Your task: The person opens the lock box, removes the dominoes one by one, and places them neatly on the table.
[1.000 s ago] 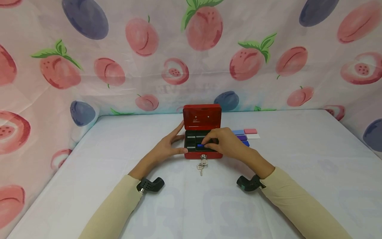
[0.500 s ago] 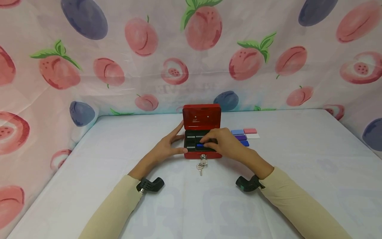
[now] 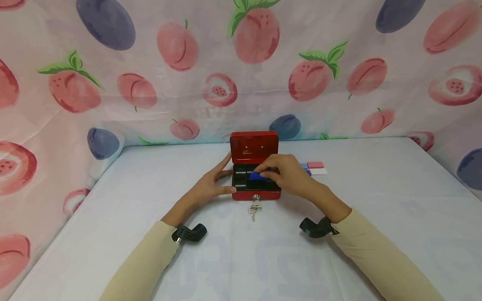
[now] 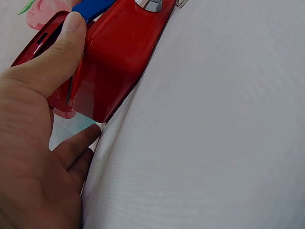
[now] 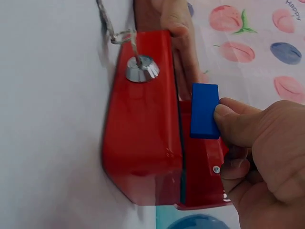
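Note:
A red metal cash box (image 3: 256, 195) stands with its lid (image 3: 254, 148) raised, showing a black compartmented tray (image 3: 239, 177) inside. My right hand (image 3: 288, 173) pinches a blue rectangular block (image 5: 205, 110) between thumb and fingers, just above the tray in the head view. My left hand (image 3: 208, 184) rests against the box's left side with fingers extended. Its thumb (image 4: 62, 50) lies at the front left corner, and its index finger reaches up to the lid. From the lock (image 5: 142, 69) on the front hang keys (image 3: 253, 210).
Right of the box lie flat coloured blocks: a pink block (image 3: 314, 164), a white block (image 3: 318, 171) and bluish ones partly hidden by my right hand. White cloth (image 3: 233, 259) covers the table. A fruit-patterned curtain (image 3: 150, 42) hangs behind.
My right hand has risen from inside the tray with the blue block, which now shows more of its face. The left hand and the box have stayed in place.

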A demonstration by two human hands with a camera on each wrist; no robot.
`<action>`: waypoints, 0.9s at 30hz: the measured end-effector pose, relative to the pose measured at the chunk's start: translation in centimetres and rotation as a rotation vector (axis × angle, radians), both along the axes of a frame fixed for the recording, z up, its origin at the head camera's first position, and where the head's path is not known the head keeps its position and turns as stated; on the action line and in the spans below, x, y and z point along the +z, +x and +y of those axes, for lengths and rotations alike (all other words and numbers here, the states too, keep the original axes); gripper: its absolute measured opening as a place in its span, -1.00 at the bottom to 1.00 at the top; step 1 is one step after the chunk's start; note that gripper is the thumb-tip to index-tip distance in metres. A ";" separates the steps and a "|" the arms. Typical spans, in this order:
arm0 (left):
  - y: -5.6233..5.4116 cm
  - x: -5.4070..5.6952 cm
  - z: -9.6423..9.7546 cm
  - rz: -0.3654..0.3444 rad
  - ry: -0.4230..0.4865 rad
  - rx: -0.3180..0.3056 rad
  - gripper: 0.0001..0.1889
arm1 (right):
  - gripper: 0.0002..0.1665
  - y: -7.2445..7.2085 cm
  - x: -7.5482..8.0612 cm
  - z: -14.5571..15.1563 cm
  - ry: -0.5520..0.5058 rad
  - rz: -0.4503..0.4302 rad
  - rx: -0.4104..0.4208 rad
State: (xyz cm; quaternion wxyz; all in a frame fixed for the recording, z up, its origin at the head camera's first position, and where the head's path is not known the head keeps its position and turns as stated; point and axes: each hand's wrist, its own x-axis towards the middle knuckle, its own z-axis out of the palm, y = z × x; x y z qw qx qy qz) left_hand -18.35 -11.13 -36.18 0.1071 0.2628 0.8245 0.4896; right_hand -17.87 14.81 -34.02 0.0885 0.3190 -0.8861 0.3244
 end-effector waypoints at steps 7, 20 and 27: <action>0.0 0.0 0.0 -0.002 -0.001 0.003 0.01 | -0.81 -0.4 0.0 0.6 -0.020 0.035 -0.002; 0.0 0.0 0.1 -0.007 -0.002 0.005 0.01 | -0.82 -0.5 -0.3 0.8 0.028 0.030 0.002; 0.1 0.0 0.0 -0.010 -0.005 0.007 0.01 | -0.81 -0.7 -0.6 0.9 0.024 0.020 0.007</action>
